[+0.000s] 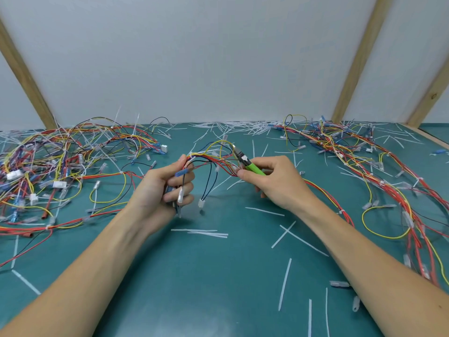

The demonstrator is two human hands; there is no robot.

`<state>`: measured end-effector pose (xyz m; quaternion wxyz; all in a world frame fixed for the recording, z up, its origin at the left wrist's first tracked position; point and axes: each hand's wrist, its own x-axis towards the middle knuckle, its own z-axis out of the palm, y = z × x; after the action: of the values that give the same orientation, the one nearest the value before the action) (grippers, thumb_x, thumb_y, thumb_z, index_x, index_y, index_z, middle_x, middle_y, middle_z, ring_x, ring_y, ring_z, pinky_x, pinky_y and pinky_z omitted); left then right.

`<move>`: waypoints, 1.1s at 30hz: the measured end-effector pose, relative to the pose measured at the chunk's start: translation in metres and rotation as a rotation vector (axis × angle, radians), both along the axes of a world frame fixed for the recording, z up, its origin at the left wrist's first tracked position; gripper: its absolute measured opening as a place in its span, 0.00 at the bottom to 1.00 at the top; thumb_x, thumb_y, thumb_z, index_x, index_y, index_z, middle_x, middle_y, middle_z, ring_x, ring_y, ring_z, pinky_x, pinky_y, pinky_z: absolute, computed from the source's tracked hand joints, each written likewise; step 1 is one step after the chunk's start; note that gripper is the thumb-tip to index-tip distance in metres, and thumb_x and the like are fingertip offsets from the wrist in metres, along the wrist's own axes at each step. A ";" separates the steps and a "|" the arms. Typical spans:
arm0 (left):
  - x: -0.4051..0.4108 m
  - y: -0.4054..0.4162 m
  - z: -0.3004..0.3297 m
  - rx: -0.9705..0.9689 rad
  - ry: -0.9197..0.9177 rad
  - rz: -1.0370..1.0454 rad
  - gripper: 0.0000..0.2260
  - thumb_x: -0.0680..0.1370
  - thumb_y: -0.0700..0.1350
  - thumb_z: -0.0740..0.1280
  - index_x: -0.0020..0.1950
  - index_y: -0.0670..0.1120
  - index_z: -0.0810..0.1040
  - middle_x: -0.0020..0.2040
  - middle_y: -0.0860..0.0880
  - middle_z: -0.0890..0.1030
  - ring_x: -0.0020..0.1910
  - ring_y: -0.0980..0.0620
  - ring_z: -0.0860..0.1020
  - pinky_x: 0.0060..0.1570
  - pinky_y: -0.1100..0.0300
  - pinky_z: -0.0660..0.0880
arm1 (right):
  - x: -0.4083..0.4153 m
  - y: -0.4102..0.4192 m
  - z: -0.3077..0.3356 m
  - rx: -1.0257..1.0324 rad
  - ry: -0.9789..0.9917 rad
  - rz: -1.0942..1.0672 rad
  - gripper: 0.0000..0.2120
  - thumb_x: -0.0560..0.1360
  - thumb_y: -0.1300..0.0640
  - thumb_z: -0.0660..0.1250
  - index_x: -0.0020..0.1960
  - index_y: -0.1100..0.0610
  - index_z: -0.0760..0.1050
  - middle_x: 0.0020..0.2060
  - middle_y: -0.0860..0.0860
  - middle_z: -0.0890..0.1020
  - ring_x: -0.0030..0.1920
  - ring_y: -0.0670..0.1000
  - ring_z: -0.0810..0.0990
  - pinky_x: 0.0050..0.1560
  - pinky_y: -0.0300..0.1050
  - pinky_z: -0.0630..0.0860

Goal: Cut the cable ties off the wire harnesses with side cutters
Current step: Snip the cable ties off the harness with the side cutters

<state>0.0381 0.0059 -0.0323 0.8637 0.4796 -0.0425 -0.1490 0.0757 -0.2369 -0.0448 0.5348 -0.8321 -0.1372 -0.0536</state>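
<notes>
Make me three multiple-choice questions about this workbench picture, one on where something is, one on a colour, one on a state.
1. Where is the held wire harness?
A. lifted between both hands
B. flat at the mat's near edge
C. hanging on the wall

2. Side cutters' handle colour?
A. red
B. green
C. black

3. The left hand is:
A. open, flat on the mat
B. gripping wires
C. out of view

Answers: 1 A, the wires arch from the left hand to the right hand; 2 B, green shows in the right hand; 3 B, fingers curl round the bundle.
</notes>
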 end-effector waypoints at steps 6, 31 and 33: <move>0.003 0.001 0.000 -0.040 0.066 0.085 0.11 0.80 0.49 0.63 0.39 0.49 0.74 0.29 0.54 0.54 0.22 0.56 0.50 0.25 0.63 0.53 | -0.002 0.003 0.005 0.171 -0.026 0.065 0.04 0.77 0.57 0.75 0.46 0.49 0.86 0.35 0.45 0.82 0.32 0.48 0.77 0.32 0.44 0.77; 0.008 0.016 0.003 0.986 -0.264 0.663 0.06 0.79 0.46 0.71 0.54 0.46 0.81 0.48 0.48 0.84 0.47 0.51 0.82 0.48 0.59 0.75 | -0.006 0.004 0.009 0.245 -0.106 -0.067 0.06 0.74 0.64 0.76 0.45 0.54 0.84 0.31 0.42 0.83 0.32 0.40 0.80 0.35 0.33 0.76; 0.002 0.013 0.010 1.050 -0.440 0.810 0.08 0.79 0.42 0.70 0.57 0.45 0.81 0.53 0.48 0.83 0.54 0.54 0.80 0.58 0.58 0.74 | -0.008 0.006 0.009 0.216 -0.109 -0.071 0.06 0.74 0.63 0.76 0.44 0.53 0.84 0.30 0.42 0.83 0.32 0.39 0.80 0.35 0.31 0.74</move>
<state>0.0402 0.0188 -0.0220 0.4766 0.8306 0.0432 0.2847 0.0677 -0.2312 -0.0363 0.6108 -0.7698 -0.1298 -0.1322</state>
